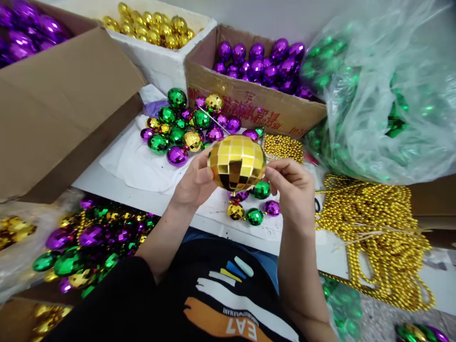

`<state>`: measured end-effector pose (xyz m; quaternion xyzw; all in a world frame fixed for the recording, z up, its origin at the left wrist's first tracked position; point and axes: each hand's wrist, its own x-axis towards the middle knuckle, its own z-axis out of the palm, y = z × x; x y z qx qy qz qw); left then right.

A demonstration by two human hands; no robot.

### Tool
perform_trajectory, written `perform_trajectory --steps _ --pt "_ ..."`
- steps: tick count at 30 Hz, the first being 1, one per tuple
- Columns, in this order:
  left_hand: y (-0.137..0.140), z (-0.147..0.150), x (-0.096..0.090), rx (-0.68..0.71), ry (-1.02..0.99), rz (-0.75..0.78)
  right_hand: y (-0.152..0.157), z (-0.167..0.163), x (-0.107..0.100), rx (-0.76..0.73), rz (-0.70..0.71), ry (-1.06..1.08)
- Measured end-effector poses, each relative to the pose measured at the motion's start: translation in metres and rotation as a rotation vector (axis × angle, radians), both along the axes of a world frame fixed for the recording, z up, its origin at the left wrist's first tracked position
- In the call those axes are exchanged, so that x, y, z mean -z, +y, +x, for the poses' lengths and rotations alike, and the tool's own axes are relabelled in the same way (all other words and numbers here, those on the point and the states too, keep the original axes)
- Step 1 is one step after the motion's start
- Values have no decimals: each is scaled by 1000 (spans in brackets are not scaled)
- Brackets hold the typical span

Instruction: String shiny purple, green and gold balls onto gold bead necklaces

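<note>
A large gold mirror-faceted ball bead (237, 164) is held up in front of me. My left hand (195, 183) grips its left side, fingers partly hidden behind it. My right hand (290, 185) pinches at the ball's right edge with thumb and forefinger; whatever lies between those fingertips is too small to make out. A thin pale stick (213, 119) slants up and left from behind the ball. Just below it, smaller faceted beads, including a gold bead (235, 211), a green bead (254, 216) and a purple bead (271, 207), lie linked on the white covering (210, 219).
Mixed faceted beads (177, 135) lie behind my hands. Further back stand a foam box (160, 66) of gold balls and a cardboard box (249, 102) of purple ones. Gold bead strands (374, 237) and a plastic bag (384, 104) of green balls occupy the right. A carton (71, 104) stands left.
</note>
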<state>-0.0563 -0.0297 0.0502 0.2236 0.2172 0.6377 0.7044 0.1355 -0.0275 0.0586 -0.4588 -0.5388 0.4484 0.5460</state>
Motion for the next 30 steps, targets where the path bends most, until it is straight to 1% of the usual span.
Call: perform_trajectory --steps 2,3,5,8,10,11,13,15,17,19,21,25,27,30 --pt "1 3 -7 -44 -29 -8 8 -4 -8 33 54 77" --pt "1 5 -8 -54 -44 -25 11 -8 -9 63 70 137" --pt "0 9 -3 -36 -69 -83 17 -15 -7 150 82 264" --pt "-2 13 18 52 -113 -208 20 -21 0 274 71 390" --pt "-2 12 36 95 -166 -313 16 -19 1 310 89 415" --pt "-1 10 44 95 -195 -374 13 -17 -1 327 120 406" --pt "1 7 58 69 -245 -489 3 -14 -7 377 218 347" --pt "4 4 66 43 -275 -561 -8 -14 -13 441 327 261" --pt "5 3 69 41 -293 -589 -18 -18 -15 492 404 179" --pt "5 2 69 41 -301 -598 -26 -24 -13 513 447 96" --pt "4 2 69 36 -298 -601 -31 -28 -6 511 479 -3" --pt "2 2 70 13 -274 -601 -38 -31 4 462 573 -211" --pt "1 2 71 9 -271 -598 -41 -31 5 432 608 -281" --pt "1 1 71 9 -274 -594 -45 -34 2 419 645 -318"
